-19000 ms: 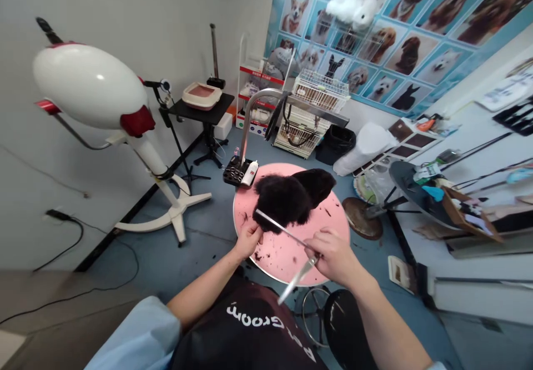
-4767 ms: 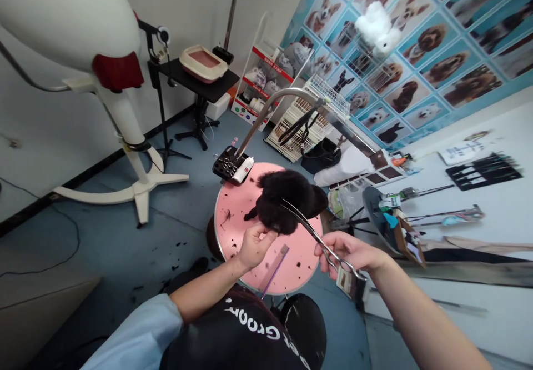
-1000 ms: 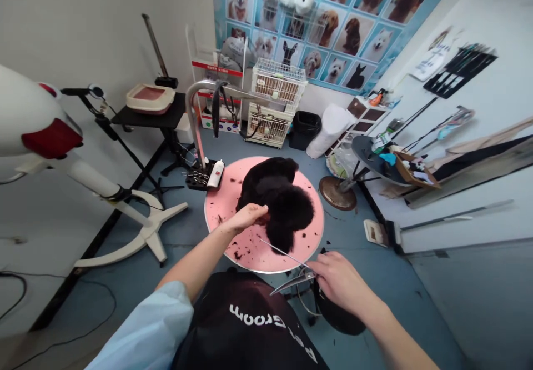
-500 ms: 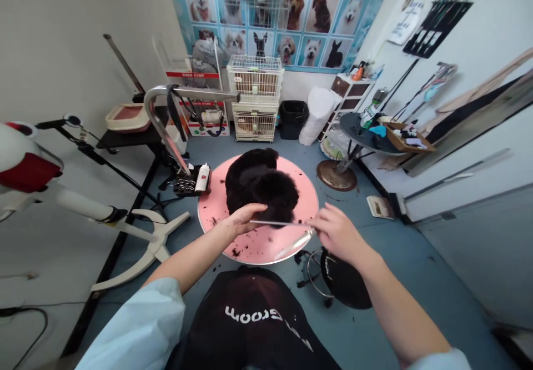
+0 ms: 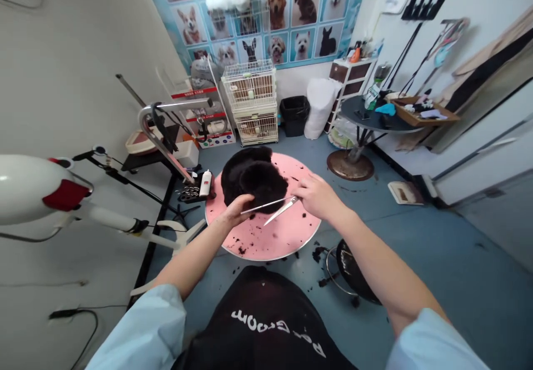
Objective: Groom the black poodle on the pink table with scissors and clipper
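A black fluffy dog (image 5: 254, 178) is on a round pink grooming table (image 5: 287, 239), its head and legs hard to tell apart in the dark fur. My left hand (image 5: 236, 210) is at the dog's near side, thumb lying over the fur and fingers partly hidden, holding the dog there. In my right hand (image 5: 314, 195) is a pair of scissors (image 5: 280, 211) with long silver blades spread apart. One blade runs along the dog's near edge toward my left hand; the other points down over the pink surface. Dark hair clippings (image 5: 239, 248) lie scattered on the table.
At the table's left edge, a tool holder (image 5: 189, 192) carries several scissors beside a white bottle (image 5: 205, 183). A metal grooming arm (image 5: 166, 136) rises behind it. A black stool (image 5: 353, 273) stands at right. Stacked cages (image 5: 252, 100) and a black bin (image 5: 293, 115) line the back.
The scissors have gone from a single closed line to spread blades. Both hands have shifted left and slightly upward in the view, while the view itself has turned.
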